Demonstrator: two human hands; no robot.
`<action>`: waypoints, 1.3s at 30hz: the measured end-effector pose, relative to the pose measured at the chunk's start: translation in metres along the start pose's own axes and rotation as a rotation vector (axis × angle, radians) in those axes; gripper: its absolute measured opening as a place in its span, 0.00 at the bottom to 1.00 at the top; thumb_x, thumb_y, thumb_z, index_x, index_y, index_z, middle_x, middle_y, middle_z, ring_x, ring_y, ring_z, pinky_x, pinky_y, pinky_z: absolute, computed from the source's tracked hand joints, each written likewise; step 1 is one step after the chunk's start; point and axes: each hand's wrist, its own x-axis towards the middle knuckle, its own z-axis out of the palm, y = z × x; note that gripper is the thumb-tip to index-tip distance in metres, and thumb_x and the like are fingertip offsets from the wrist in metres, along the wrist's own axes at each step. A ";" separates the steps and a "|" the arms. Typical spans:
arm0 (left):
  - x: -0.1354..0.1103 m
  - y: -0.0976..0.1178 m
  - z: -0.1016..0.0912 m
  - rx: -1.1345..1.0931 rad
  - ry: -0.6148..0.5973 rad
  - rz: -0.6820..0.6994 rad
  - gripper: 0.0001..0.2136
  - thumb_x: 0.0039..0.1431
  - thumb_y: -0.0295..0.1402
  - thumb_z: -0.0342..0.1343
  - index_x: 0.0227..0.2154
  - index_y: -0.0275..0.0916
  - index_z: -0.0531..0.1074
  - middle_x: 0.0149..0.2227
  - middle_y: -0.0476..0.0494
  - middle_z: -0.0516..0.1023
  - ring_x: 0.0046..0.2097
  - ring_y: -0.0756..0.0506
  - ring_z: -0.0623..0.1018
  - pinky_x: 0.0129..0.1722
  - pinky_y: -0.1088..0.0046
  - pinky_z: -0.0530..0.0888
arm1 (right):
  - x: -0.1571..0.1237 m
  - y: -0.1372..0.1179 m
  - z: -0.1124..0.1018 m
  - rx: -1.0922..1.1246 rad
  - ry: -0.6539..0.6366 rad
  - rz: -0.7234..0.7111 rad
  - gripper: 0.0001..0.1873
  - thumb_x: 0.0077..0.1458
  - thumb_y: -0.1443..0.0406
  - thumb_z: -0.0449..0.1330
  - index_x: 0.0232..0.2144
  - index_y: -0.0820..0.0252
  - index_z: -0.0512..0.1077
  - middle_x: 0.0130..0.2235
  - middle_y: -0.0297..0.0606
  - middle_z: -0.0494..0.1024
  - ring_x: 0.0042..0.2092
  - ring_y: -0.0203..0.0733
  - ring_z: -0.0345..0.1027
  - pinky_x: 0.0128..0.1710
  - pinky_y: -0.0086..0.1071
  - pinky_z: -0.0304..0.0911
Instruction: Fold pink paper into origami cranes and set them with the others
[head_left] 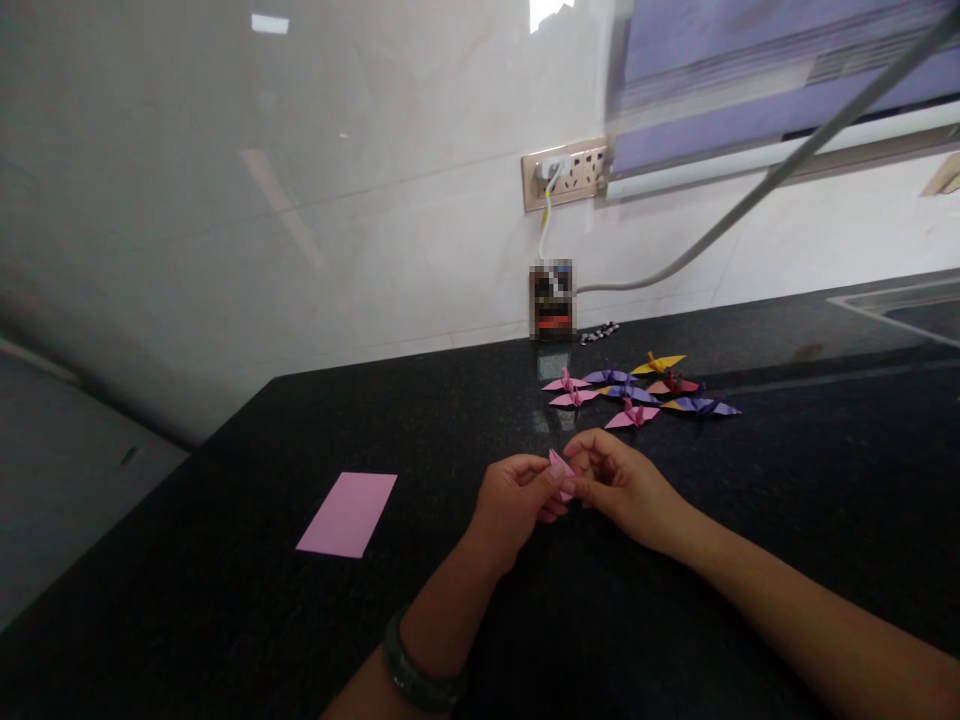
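Your left hand [517,500] and right hand [619,485] met over the middle of the black worktop [225,600], both pinching a small folded pink paper [561,470] between thumb and fingertips. Most of that paper was hidden by your fingers; only a pointed corner showed, so its folded shape could not be made out. A dark bangle [420,675] sat on your left wrist. Toward the worktop's left edge lay a flat pink sheet [347,513], well apart from your hands. Just beyond your hands, toward the back edge, lay a cluster of paper cranes [637,392] in pink, purple and yellow. Against the wall stood a blurred small box [552,298], unreadable, with a wall socket [566,175] above it.
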 end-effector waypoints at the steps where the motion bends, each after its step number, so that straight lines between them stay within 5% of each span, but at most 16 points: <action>1: 0.000 0.000 0.000 -0.005 0.006 -0.001 0.13 0.47 0.40 0.51 0.28 0.33 0.71 0.24 0.44 0.72 0.23 0.52 0.70 0.21 0.78 0.65 | 0.000 -0.001 0.000 0.010 -0.006 -0.003 0.13 0.46 0.63 0.57 0.35 0.59 0.59 0.23 0.28 0.63 0.24 0.30 0.57 0.22 0.24 0.55; 10: 0.002 -0.001 -0.002 -0.005 0.119 0.120 0.11 0.46 0.38 0.53 0.23 0.33 0.71 0.21 0.47 0.71 0.23 0.53 0.68 0.23 0.77 0.64 | -0.001 -0.002 0.000 -0.072 -0.133 0.105 0.14 0.47 0.57 0.55 0.22 0.63 0.64 0.19 0.28 0.59 0.20 0.28 0.52 0.17 0.22 0.50; 22: 0.001 -0.004 -0.001 -0.131 0.043 0.144 0.10 0.48 0.37 0.52 0.23 0.33 0.67 0.20 0.49 0.67 0.21 0.54 0.65 0.22 0.78 0.63 | -0.006 -0.009 0.006 0.111 -0.106 0.105 0.14 0.46 0.57 0.55 0.22 0.63 0.65 0.20 0.30 0.64 0.18 0.27 0.55 0.16 0.22 0.51; 28: -0.001 -0.004 0.003 0.102 0.017 0.149 0.12 0.46 0.40 0.53 0.25 0.34 0.67 0.21 0.49 0.68 0.23 0.53 0.66 0.23 0.78 0.63 | -0.002 -0.007 0.001 0.092 0.079 0.083 0.14 0.46 0.58 0.56 0.18 0.62 0.63 0.16 0.28 0.62 0.18 0.28 0.55 0.17 0.24 0.52; 39: -0.009 0.003 0.005 0.318 -0.092 0.328 0.14 0.55 0.38 0.42 0.23 0.35 0.65 0.21 0.50 0.65 0.25 0.53 0.64 0.26 0.78 0.61 | -0.003 0.000 -0.001 0.369 -0.063 0.065 0.11 0.50 0.61 0.53 0.22 0.63 0.65 0.20 0.31 0.66 0.20 0.29 0.59 0.20 0.26 0.56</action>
